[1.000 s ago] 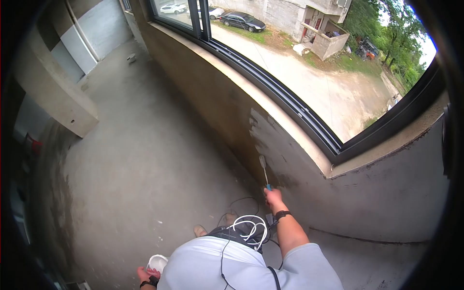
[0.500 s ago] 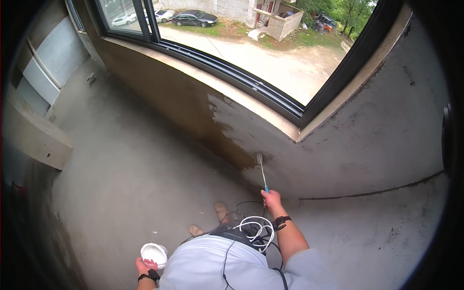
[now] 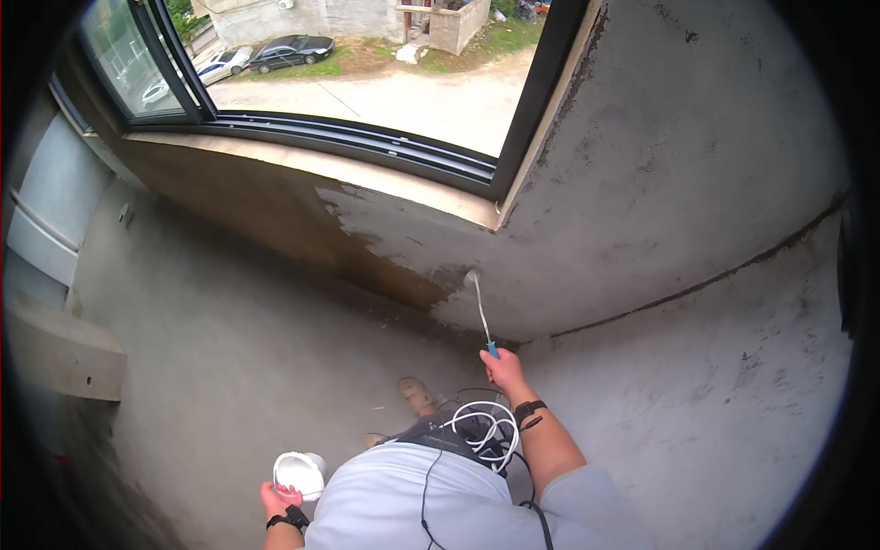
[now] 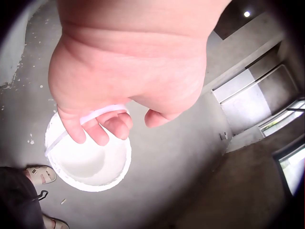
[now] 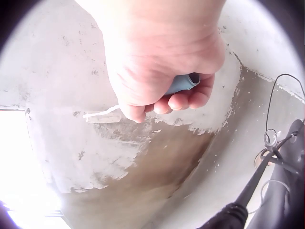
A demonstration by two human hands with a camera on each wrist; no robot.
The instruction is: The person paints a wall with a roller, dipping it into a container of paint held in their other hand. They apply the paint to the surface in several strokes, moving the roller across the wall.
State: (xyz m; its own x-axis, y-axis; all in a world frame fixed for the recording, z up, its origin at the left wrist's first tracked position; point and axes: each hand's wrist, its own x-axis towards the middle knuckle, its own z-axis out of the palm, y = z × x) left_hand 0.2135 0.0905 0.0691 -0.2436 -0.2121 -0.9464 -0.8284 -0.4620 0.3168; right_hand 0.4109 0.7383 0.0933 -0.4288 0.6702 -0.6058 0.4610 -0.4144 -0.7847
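My right hand (image 3: 504, 368) grips the blue handle (image 5: 181, 85) of a small paint roller, fingers wrapped round it. The roller's long thin rod reaches up to its pale head (image 3: 472, 276), which is against the wall below the window corner. Down at the left, beside the body, my left hand (image 3: 280, 500) holds a white bucket (image 3: 320, 464) by its bail. In the left wrist view the fingers curl round the white bail (image 4: 102, 112), and whitish paint (image 4: 86, 162) shows inside the bucket. The thumb stays off the bail.
Under the window (image 3: 321, 137), the wall is brown (image 3: 266, 211) at left, with a ragged edge to the grey coat (image 3: 403, 243) at right. A dark line (image 3: 678, 291) marks the right wall's foot. White cable loops (image 3: 486, 431) hang at the waist above the grey floor (image 3: 238, 348).
The head view has turned right, so the window sits further left. The roller head has moved right along the wall toward below the window corner. The bucket has come more fully into view.
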